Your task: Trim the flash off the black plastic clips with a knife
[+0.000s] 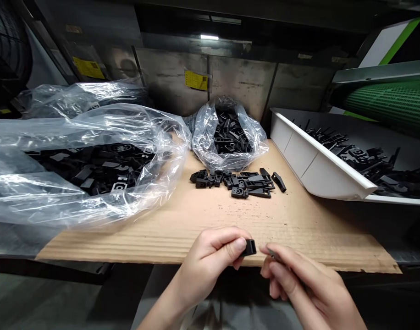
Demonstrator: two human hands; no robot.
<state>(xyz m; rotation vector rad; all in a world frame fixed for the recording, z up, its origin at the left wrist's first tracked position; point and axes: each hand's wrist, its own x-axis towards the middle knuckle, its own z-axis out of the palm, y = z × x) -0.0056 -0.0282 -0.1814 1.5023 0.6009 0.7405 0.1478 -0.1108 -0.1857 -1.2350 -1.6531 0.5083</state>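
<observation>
At the front edge of the cardboard sheet [182, 224], my left hand [213, 252] pinches a small black plastic part [250, 248] between thumb and fingers. Its open end faces right. Just to the right, my right hand [302, 279] is closed round a thin, greyish tool [274, 255], perhaps a blade; most of it is hidden by the fingers. A small gap separates the tool from the part. Beyond both hands lies a loose pile of similar black parts [254, 182], with one part [279, 182] apart on its right.
A large clear plastic bag [155, 192] full of black parts lies at left. A smaller bag [203, 133] of parts stands behind the pile. On the right is a white bin [313, 169] with black pieces, below a green conveyor belt [392, 103].
</observation>
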